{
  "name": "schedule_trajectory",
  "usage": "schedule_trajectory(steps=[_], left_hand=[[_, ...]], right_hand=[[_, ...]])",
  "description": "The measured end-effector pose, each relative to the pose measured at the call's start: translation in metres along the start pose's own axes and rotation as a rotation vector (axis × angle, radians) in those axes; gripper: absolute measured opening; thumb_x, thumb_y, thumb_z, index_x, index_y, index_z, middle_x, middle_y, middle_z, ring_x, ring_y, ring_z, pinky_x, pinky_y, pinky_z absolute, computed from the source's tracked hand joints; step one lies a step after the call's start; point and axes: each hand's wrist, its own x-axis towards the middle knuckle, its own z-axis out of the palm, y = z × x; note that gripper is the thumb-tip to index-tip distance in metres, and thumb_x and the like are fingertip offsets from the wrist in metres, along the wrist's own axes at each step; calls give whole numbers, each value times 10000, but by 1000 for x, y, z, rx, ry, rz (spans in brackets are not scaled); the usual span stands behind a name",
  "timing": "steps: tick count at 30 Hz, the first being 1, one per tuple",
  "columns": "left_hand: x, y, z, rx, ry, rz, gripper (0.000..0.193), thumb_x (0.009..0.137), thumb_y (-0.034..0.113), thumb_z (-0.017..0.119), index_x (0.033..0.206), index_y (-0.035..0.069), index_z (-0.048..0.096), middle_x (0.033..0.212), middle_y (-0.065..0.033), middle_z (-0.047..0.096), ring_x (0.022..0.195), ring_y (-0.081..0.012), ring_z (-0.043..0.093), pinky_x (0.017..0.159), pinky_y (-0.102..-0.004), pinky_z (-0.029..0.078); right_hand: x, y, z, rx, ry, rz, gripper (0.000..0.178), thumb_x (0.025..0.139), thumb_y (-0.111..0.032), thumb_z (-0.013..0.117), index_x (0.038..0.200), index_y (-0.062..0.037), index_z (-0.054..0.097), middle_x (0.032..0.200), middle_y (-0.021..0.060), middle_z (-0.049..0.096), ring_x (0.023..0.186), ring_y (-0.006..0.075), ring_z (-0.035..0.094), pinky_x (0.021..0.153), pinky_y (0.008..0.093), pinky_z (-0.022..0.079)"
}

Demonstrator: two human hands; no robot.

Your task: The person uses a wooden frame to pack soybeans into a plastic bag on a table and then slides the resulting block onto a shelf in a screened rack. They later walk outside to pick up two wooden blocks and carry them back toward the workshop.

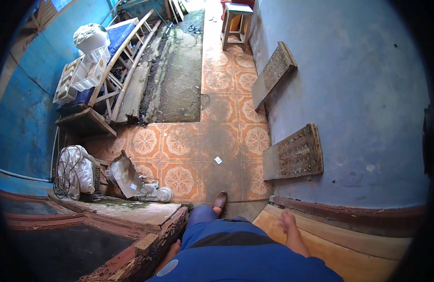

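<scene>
I watch both hands beside worn woodwork in a cluttered passage.
The left hand (176, 245) is by the red frame (112, 223), the right hand (288, 222) over the tan panel (332, 246)'s left end; I cannot tell how their fingers are set. Two boards (299, 152) jut over the tiled floor (181, 136)'s right edge; a sack (77, 167) crowds its near left corner.

Orange patterned tile floor (180, 141); small white scrap (218, 160) on it; wooden stool (238, 10) standing farther off.
</scene>
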Motion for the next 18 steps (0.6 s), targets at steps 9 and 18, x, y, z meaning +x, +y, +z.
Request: schedule_trajectory(steps=[9, 18], left_hand=[[-4, 45, 40, -8, 12, -31, 597, 919, 509, 409, 1100, -25, 606, 1144, -219, 586, 1120, -300, 533, 899, -398, 398], [10, 130, 62, -175, -58, 51, 520, 931, 434, 435, 1082, -29, 618, 1034, -171, 642, 910, -248, 627, 768, -377, 465]], right_hand=[[38, -138, 64, -467, -22, -315, 462, 838, -230, 638, 1225, -8, 517, 1020, 97, 617, 868, 188, 596, 725, 318, 483], [78, -218, 61, -692, 209, -619, 497, 766, -165, 662, 1206, 20, 524, 1172, 226, 548, 1085, 324, 535, 949, 387, 411]])
